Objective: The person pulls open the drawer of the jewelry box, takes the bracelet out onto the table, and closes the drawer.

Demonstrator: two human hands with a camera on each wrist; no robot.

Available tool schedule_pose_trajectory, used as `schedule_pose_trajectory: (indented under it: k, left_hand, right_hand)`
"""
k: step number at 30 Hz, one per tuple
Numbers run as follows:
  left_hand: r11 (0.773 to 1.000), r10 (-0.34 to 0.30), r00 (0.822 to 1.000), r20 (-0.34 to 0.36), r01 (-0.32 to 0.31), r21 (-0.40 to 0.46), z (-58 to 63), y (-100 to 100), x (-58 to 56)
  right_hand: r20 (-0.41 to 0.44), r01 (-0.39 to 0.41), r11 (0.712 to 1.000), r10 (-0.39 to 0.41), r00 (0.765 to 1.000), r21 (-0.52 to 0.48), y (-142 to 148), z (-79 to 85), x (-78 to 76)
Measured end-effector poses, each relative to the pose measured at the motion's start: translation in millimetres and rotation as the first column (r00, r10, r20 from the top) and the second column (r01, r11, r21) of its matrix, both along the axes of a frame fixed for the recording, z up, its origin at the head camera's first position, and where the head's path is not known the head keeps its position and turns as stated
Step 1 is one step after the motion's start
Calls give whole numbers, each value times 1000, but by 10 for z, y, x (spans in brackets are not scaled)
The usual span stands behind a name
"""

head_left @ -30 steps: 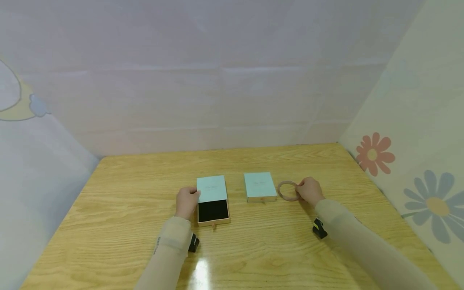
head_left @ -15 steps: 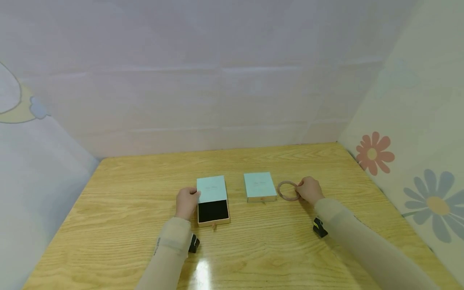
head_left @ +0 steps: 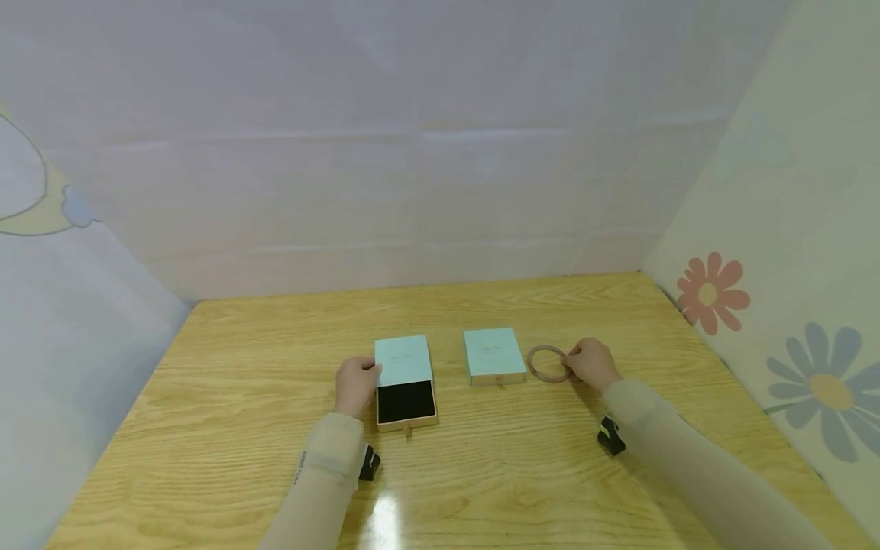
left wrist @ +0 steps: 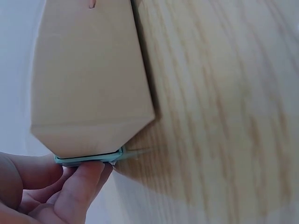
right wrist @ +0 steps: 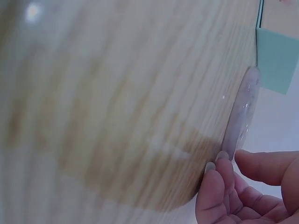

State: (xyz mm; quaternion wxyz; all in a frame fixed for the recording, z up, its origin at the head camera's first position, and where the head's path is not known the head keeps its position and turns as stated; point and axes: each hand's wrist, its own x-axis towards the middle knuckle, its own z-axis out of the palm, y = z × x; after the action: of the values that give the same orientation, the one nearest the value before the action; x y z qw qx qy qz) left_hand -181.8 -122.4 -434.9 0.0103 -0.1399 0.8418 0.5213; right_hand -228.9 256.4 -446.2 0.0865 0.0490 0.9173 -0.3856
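A mint-green drawer box lies on the table with its drawer pulled out toward the person, showing a black lining. My left hand grips the left side of its sleeve; in the left wrist view, thumb and fingers are at the green sleeve, behind the tan drawer side. To the right, a pale, greyish-pink bangle lies flat. My right hand pinches its right edge; the right wrist view shows the thumb and fingertips at the end of the glossy bangle.
A second mint-green box, its drawer pushed in, sits between the open box and the bangle, close beside the bangle. The wood-grain table meets a pale backdrop behind, and a flower-patterned sheet borders the right side.
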Motion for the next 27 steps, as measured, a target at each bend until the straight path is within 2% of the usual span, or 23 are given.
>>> schedule_pose_trajectory:
  k: [18, 27]
  left_hand:
    - [1000, -7, 1000, 13, 7, -4, 8, -7, -9]
    - [1000, -3, 1000, 19, 3, -11, 6, -24, -12]
  right_hand:
    - [-14, 45, 993, -47, 999, -110, 37, 159, 186]
    - [-25, 49, 982, -55, 998, -184, -35, 243, 273]
